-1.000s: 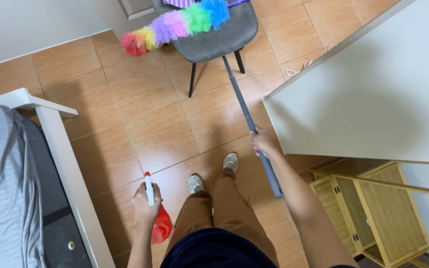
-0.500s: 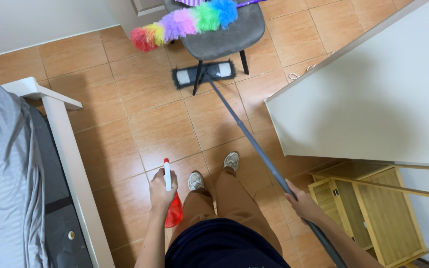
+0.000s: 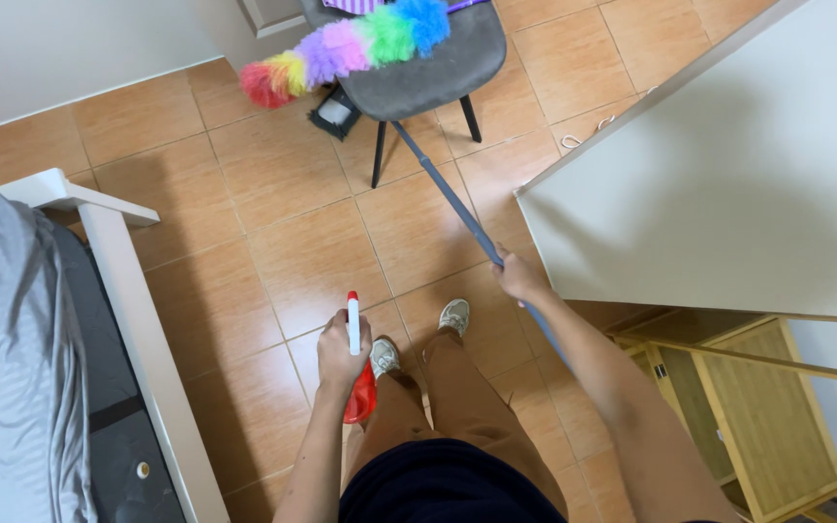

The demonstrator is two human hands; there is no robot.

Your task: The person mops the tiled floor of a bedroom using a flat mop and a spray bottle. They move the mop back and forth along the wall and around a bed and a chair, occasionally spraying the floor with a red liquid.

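My right hand (image 3: pixel 518 278) grips the long grey handle (image 3: pixel 448 192) of a flat mop. The handle slants up and left across the orange tile floor, and the mop head (image 3: pixel 337 112) lies under the grey chair (image 3: pixel 418 68). My left hand (image 3: pixel 341 353) holds a red spray bottle (image 3: pixel 360 392) with a white nozzle, its nozzle pointing up, just above my left shoe. I stand with both shoes on the tiles between the two hands.
A rainbow-coloured duster (image 3: pixel 341 48) lies on the chair seat. A bed with a white frame (image 3: pixel 138 320) and grey sheet (image 3: pixel 2 368) fills the left. A white table top (image 3: pixel 728 184) is at right, with a wooden shelf unit (image 3: pixel 767 416) below it.
The mop head has slid away from me, from the open tiles to under the chair. My right hand moved up and forward along the handle. The spray bottle stayed in my left hand.
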